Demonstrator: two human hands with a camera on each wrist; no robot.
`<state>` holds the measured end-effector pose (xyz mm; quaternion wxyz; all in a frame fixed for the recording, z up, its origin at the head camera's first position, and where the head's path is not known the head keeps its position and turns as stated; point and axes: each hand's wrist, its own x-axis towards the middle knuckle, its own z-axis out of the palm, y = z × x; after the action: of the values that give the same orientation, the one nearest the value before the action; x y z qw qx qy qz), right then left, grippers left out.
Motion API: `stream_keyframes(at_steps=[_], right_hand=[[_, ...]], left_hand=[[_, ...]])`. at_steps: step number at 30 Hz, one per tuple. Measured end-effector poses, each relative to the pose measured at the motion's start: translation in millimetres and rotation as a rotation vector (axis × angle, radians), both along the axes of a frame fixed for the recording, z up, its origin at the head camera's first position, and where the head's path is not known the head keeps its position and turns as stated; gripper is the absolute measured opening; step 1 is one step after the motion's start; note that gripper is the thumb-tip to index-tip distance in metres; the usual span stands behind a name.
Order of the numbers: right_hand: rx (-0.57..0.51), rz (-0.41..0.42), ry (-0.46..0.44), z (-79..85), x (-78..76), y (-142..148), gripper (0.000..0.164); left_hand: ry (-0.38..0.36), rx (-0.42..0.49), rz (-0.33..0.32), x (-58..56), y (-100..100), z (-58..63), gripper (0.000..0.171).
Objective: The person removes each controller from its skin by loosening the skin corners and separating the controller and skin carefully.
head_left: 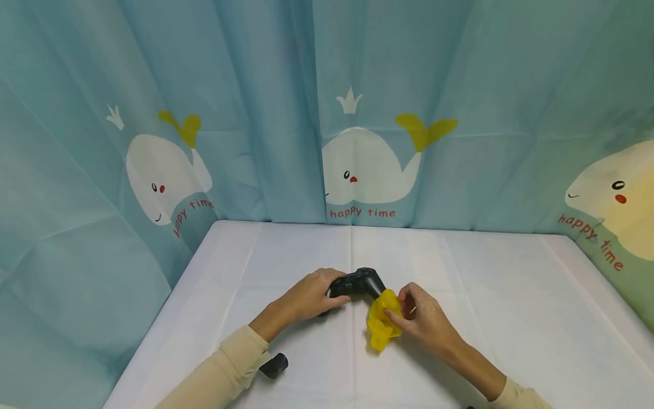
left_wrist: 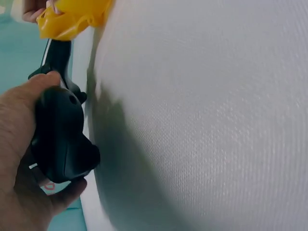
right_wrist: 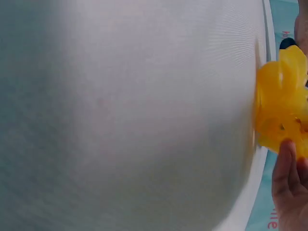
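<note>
My left hand [head_left: 309, 294] grips one end of a black game controller [head_left: 364, 280], thumb on the near side and fingers around the far side. Its other handle points to the right, and a soft, crumpled, glossy yellow piece [head_left: 383, 325] covers the end of it. With thumb and fingers, my right hand [head_left: 429, 322] pinches the yellow piece at its right side. In the left wrist view the black controller handle [left_wrist: 62, 134] sits between thumb and fingers, close beside the white surface. Thin, see-through folds show on the yellow piece [right_wrist: 279, 101] in the right wrist view.
A white-covered table [head_left: 286, 244] lies under both hands. Blue curtains [head_left: 271, 113] with printed whales stand along its back and sides. A short black cylinder [head_left: 274, 365] shows beside the left sleeve [head_left: 219, 366].
</note>
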<state>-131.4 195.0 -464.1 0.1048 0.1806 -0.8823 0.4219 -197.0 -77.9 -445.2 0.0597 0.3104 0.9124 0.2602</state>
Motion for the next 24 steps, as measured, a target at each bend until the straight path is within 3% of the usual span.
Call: stream_keyframes(at_steps=[5,10,13,15,16,17,19,21,22,23,24], right_hand=[[-0.078,-0.011,-0.074,3.8,11.6,-6.5,0.036],[-0.157,-0.097,-0.142,14.5,26.7,-17.4,0.036],[-0.182,-0.124,-0.174,18.0,33.1,-22.8,0.035],[-0.206,-0.127,-0.18,18.4,35.3,-25.8,0.033],[-0.217,-0.124,-0.168,18.0,36.3,-26.9,0.033],[-0.224,-0.118,-0.156,17.5,36.9,-28.1,0.032],[-0.237,-0.092,-0.113,16.4,37.3,-30.8,0.032],[-0.241,-0.042,-0.082,17.0,37.7,-31.3,0.031],[-0.237,-0.011,-0.067,18.0,37.3,-31.0,0.03],[-0.234,0.018,-0.064,19.1,36.8,-30.2,0.027],[-0.237,0.047,-0.062,19.9,36.2,-28.8,0.022]], left_hand=[[0.144,-0.067,-0.038,4.2,0.1,-5.4,0.057],[0.407,-0.121,-0.055,10.0,0.8,-13.9,0.058],[0.616,0.071,-0.065,22.4,7.1,-10.4,0.043],[0.679,0.232,-0.055,38.2,17.5,-5.1,0.034],[0.646,0.295,-0.036,48.1,24.9,-1.9,0.03],[0.55,0.357,-0.014,57.8,32.4,1.0,0.027],[0.25,0.463,0.064,72.3,45.7,5.6,0.026],[-0.053,0.547,0.156,77.5,52.4,9.1,0.027],[-0.167,0.587,0.195,76.6,53.5,10.8,0.026],[-0.25,0.628,0.218,74.0,53.3,12.0,0.023],[-0.289,0.66,0.226,70.7,52.2,12.6,0.02]])
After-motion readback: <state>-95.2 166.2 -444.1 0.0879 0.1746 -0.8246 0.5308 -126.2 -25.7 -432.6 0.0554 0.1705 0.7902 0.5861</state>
